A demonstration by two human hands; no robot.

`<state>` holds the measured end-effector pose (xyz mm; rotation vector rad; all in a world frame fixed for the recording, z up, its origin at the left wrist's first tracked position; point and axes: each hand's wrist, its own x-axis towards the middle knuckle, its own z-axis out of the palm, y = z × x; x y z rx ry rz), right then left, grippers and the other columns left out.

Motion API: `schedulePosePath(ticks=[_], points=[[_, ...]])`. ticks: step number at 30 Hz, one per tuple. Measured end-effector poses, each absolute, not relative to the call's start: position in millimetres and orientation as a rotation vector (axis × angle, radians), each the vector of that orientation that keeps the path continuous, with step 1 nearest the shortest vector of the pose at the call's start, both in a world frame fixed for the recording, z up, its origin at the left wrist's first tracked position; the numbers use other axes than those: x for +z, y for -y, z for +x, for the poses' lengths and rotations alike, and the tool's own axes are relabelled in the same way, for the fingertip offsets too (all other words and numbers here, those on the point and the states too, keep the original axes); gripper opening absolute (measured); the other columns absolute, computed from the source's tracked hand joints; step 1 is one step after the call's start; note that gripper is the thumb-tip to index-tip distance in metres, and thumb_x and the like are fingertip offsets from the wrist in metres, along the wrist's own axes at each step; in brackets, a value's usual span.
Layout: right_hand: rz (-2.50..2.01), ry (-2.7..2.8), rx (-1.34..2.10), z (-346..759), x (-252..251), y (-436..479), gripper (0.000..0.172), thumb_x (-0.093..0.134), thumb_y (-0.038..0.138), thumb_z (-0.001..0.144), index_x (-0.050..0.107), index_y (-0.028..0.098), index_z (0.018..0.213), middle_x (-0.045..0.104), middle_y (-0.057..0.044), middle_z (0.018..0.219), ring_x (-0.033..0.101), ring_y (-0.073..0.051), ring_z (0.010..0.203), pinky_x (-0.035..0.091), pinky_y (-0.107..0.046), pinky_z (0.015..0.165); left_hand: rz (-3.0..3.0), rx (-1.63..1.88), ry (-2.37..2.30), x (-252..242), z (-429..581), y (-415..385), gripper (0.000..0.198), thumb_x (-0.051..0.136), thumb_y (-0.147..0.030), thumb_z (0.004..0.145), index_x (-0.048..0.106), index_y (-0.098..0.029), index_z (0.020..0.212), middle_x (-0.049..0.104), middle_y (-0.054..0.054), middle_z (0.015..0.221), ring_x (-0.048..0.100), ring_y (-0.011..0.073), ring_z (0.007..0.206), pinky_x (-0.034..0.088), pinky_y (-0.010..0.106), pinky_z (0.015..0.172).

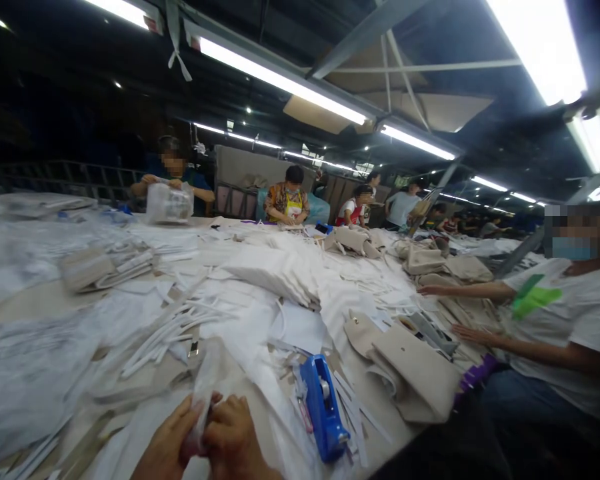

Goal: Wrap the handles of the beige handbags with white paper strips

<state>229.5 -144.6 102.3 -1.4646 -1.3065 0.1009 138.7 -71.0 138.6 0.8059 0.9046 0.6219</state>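
At the bottom of the view, my left hand [173, 437] and my right hand [236, 433] are close together, fingers closed around a thin white wrapping sheet [210, 370]. The sheet is bunched and rises away from my fingers; whatever lies inside it is hidden. Just beyond it is a beige strap with a dark metal buckle [194, 348]. A blue tape dispenser [324, 407] stands to the right of my right hand, apart from it. White paper strips [167, 330] lie in a loose bundle ahead of my hands.
Beige bags [413, 367] lie to the right, near a co-worker's hands [473, 333]. A stack of white sheets [275, 270] covers the table's middle. Clear plastic bags [25, 387] spread along the left. Across the table, one person holds a packed plastic bag [170, 203].
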Motion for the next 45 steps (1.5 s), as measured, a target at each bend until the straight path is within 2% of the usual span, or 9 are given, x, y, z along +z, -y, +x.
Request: schedulePosePath(ticks=[5, 11, 16, 20, 23, 27, 33, 38, 45], points=[[-1.357, 0.820, 0.924, 223, 115, 134, 0.036, 0.070, 0.049, 0.061, 0.051, 0.018, 0.064, 0.041, 0.003, 0.061, 0.033, -0.010, 0.056, 0.029, -0.024, 0.052, 1.029, 0.674, -0.957, 117, 137, 71, 0.035, 0.077, -0.042, 0.050, 0.068, -0.026, 0.080, 0.069, 0.004, 0.106, 0.040, 0.0357, 0.130, 0.049, 0.045, 0.101], [-1.371, 1.268, 0.335, 221, 103, 130, 0.015, 0.056, 0.021, 0.070, 0.048, 0.019, 0.057, 0.052, 0.000, 0.071, 0.048, -0.016, 0.075, 0.036, -0.030, 0.073, 1.022, 0.580, -0.867, 123, 137, 55, 0.047, 0.065, -0.056, 0.067, 0.066, -0.017, 0.094, 0.068, 0.013, 0.102, 0.058, 0.0353, 0.107, 0.055, 0.046, 0.081], [-1.497, 1.013, 0.862, 217, 106, 131, 0.010, 0.062, 0.017, 0.064, 0.052, 0.019, 0.068, 0.047, 0.003, 0.066, 0.043, -0.013, 0.062, 0.036, -0.025, 0.059, 1.187, 0.793, -0.905, 131, 131, 64, 0.053, 0.068, -0.055, 0.068, 0.064, -0.014, 0.102, 0.065, 0.012, 0.106, 0.058, 0.0273, 0.106, 0.042, 0.037, 0.098], [-1.411, 1.255, 0.705, 217, 103, 137, 0.016, 0.048, 0.014, 0.079, 0.048, 0.018, 0.064, 0.049, 0.000, 0.075, 0.046, -0.015, 0.075, 0.038, -0.028, 0.071, 0.872, 0.586, -0.774, 121, 126, 63, 0.047, 0.055, -0.056, 0.080, 0.063, -0.013, 0.099, 0.066, 0.012, 0.095, 0.063, 0.0215, 0.086, 0.049, 0.031, 0.074], [-1.468, 1.345, 0.671, 216, 96, 140, 0.008, 0.053, 0.015, 0.075, 0.052, 0.019, 0.069, 0.051, -0.001, 0.081, 0.046, -0.017, 0.080, 0.038, -0.029, 0.075, 0.849, 0.605, -0.814, 110, 123, 64, 0.039, 0.060, -0.051, 0.078, 0.063, -0.013, 0.089, 0.065, 0.008, 0.084, 0.061, 0.0166, 0.072, 0.047, 0.026, 0.064], [-1.559, 1.050, 0.948, 213, 90, 131, 0.012, 0.063, 0.021, 0.068, 0.054, 0.019, 0.077, 0.048, 0.002, 0.071, 0.046, -0.016, 0.071, 0.041, -0.027, 0.067, 0.981, 0.739, -0.970, 101, 126, 65, 0.037, 0.062, -0.048, 0.077, 0.063, -0.014, 0.090, 0.065, 0.005, 0.085, 0.061, 0.0173, 0.082, 0.047, 0.027, 0.076], [-1.398, 1.234, 0.748, 220, 79, 117, 0.009, 0.049, 0.017, 0.075, 0.049, 0.020, 0.066, 0.051, -0.002, 0.080, 0.048, -0.019, 0.085, 0.039, -0.034, 0.086, 0.921, 0.530, -0.855, 93, 133, 38, 0.033, 0.062, -0.045, 0.077, 0.064, -0.015, 0.091, 0.066, 0.009, 0.086, 0.062, 0.0213, 0.082, 0.048, 0.032, 0.073], [-1.569, 0.942, 1.136, 225, 64, 102, 0.009, 0.059, 0.018, 0.067, 0.052, 0.018, 0.074, 0.047, 0.003, 0.067, 0.044, -0.014, 0.066, 0.040, -0.026, 0.064, 1.044, 0.623, -0.979, 74, 139, 32, 0.039, 0.070, -0.046, 0.072, 0.062, -0.015, 0.095, 0.065, 0.007, 0.093, 0.059, 0.0205, 0.093, 0.044, 0.030, 0.085], [-1.523, 1.324, 0.755, 237, 46, 99, 0.010, 0.048, 0.013, 0.073, 0.050, 0.019, 0.066, 0.053, -0.002, 0.083, 0.047, -0.017, 0.084, 0.038, -0.031, 0.081, 0.791, 0.412, -0.855, 67, 148, 12, 0.040, 0.067, -0.050, 0.072, 0.062, -0.012, 0.087, 0.065, 0.010, 0.084, 0.062, 0.0206, 0.081, 0.047, 0.031, 0.073]])
